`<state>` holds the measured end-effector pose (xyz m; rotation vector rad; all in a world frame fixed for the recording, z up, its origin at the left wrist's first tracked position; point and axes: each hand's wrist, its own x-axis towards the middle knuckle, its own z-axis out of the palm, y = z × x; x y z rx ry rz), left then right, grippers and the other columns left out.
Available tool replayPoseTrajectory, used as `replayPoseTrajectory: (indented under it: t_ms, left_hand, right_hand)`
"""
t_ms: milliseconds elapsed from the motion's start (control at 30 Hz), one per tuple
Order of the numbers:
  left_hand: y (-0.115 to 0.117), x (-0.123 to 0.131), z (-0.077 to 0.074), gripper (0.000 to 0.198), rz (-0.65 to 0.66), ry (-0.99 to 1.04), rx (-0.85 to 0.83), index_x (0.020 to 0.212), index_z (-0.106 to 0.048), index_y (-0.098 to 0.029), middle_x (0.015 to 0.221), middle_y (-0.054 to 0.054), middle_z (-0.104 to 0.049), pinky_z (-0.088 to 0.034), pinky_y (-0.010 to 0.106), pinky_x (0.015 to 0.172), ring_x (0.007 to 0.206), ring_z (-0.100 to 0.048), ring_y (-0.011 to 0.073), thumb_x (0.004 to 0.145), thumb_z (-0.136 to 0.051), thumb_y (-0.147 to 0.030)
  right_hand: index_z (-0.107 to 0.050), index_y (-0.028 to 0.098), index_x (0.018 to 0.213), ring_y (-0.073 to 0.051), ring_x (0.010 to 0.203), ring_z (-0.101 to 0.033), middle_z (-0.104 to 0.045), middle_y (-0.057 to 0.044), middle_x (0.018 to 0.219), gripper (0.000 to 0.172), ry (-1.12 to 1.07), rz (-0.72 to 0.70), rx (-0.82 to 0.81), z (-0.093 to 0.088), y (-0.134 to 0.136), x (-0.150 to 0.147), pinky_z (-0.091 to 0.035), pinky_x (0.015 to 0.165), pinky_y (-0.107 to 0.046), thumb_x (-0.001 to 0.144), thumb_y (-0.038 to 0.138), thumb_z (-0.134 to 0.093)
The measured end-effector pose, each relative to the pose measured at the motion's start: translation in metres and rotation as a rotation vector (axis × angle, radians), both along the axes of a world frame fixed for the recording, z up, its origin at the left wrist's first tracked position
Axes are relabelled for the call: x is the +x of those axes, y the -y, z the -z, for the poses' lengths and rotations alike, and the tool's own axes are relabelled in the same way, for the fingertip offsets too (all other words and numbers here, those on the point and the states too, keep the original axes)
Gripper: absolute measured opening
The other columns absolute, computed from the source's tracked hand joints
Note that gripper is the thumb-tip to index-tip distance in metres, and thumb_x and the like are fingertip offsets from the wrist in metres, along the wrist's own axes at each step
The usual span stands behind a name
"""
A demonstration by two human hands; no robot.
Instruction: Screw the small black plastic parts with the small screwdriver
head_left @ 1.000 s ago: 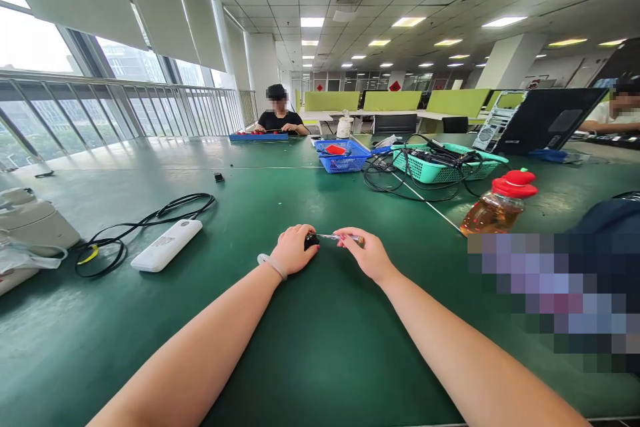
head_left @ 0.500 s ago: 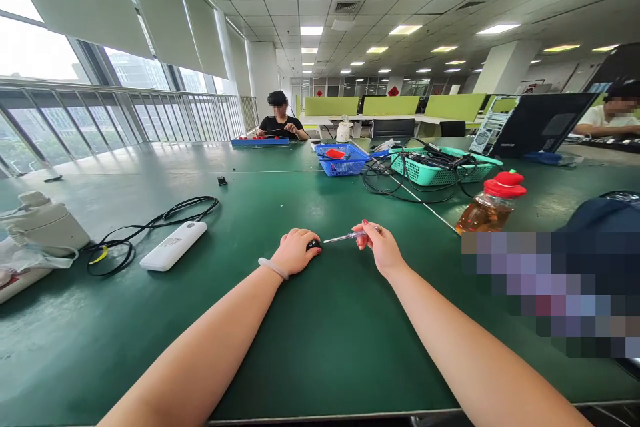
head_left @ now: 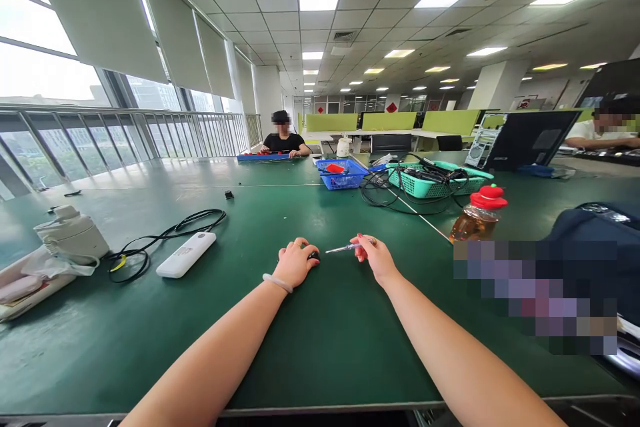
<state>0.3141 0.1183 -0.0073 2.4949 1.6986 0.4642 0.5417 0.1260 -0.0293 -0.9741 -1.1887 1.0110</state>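
My left hand (head_left: 295, 263) rests on the green table, its fingers closed round a small dark object (head_left: 314, 255). Most of that object is covered, so its kind does not show. In my right hand (head_left: 376, 257) is a slim screwdriver (head_left: 344, 249) with a see-through handle, pinched between thumb and fingers. The shaft points left at the dark object, its tip a short gap away from it.
A white power bank (head_left: 186, 255) and a looped black cable (head_left: 173, 232) lie left. Farther off stand a blue basket (head_left: 343, 179) and a green basket (head_left: 425, 187) of cables. A red-lidded bottle (head_left: 477, 217) and dark bag (head_left: 585, 233) are right. Two people sit beyond.
My view has tilted up slightly, so the table things sit lower. The screwdriver tip is a little farther from the dark object. The person opposite has lowered a hand.
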Motion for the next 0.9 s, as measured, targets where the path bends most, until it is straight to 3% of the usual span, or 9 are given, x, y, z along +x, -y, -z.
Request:
replayPoseTrajectory:
  t_ms: [167,267,433,533,667,767,900]
  left_hand:
    - [0.020,-0.008,-0.004,0.027,-0.051,-0.014,-0.018,0.112,-0.062,-0.031,0.128,0.008,-0.049,-0.042,0.050,0.096,0.116,-0.048,0.0288,0.089,-0.050,-0.038]
    - [0.039,-0.031,-0.006,0.025,-0.025,-0.016,-0.039,0.111,-0.061,-0.030,0.128,0.007,-0.050,-0.041,0.047,0.100,0.119,-0.047,0.0270,0.089,-0.050,-0.034]
    - [0.080,-0.109,-0.003,0.026,0.022,-0.027,-0.028,0.110,-0.062,-0.025,0.124,0.007,-0.056,-0.037,0.045,0.106,0.118,-0.049,0.0249,0.089,-0.047,-0.034]
    - [0.097,-0.165,0.001,0.033,-0.061,-0.037,-0.009,0.111,-0.062,-0.024,0.125,0.007,-0.058,-0.036,0.047,0.107,0.118,-0.050,0.0262,0.089,-0.043,-0.041]
    - [0.103,-0.231,0.002,0.045,-0.180,-0.048,0.025,0.110,-0.063,-0.022,0.123,0.010,-0.062,-0.038,0.045,0.105,0.117,-0.053,0.0281,0.086,-0.041,-0.053]
    - [0.100,-0.264,-0.003,0.051,-0.232,-0.034,-0.017,0.114,-0.062,-0.020,0.122,0.011,-0.064,-0.041,0.042,0.104,0.115,-0.057,0.0276,0.084,-0.041,-0.056]
    - [0.098,-0.281,-0.015,0.056,-0.314,0.007,-0.059,0.117,-0.059,-0.017,0.123,0.012,-0.064,-0.043,0.039,0.101,0.113,-0.060,0.0281,0.081,-0.042,-0.055]
  right_hand:
    - [-0.068,0.015,0.077,-0.009,0.046,-0.046,-0.055,0.002,0.053,0.049,0.026,0.026,0.003,0.000,0.001,0.000,-0.038,0.049,-0.025,0.072,0.063,-0.063]
    - [-0.068,0.015,0.079,-0.009,0.047,-0.046,-0.055,0.002,0.055,0.049,0.022,0.023,-0.005,-0.001,0.003,0.001,-0.038,0.049,-0.025,0.072,0.063,-0.063]
    - [-0.068,0.016,0.080,-0.010,0.048,-0.046,-0.055,0.001,0.059,0.049,0.015,0.012,-0.016,-0.004,0.006,0.000,-0.040,0.051,-0.026,0.072,0.064,-0.062]
    - [-0.069,0.016,0.080,-0.010,0.048,-0.046,-0.056,0.001,0.058,0.050,0.021,0.001,-0.011,-0.004,0.006,0.000,-0.039,0.051,-0.026,0.072,0.065,-0.062]
    - [-0.069,0.017,0.078,-0.010,0.047,-0.046,-0.056,0.001,0.057,0.050,0.018,-0.011,-0.018,-0.004,0.005,-0.001,-0.039,0.050,-0.026,0.070,0.066,-0.063]
    - [-0.069,0.017,0.078,-0.010,0.047,-0.046,-0.056,0.001,0.057,0.050,0.018,-0.004,-0.009,-0.004,0.005,-0.002,-0.039,0.050,-0.026,0.070,0.066,-0.063]
    - [-0.069,0.017,0.078,-0.010,0.046,-0.046,-0.056,0.001,0.057,0.050,0.012,0.005,-0.002,-0.005,0.006,-0.001,-0.040,0.049,-0.026,0.070,0.066,-0.063]
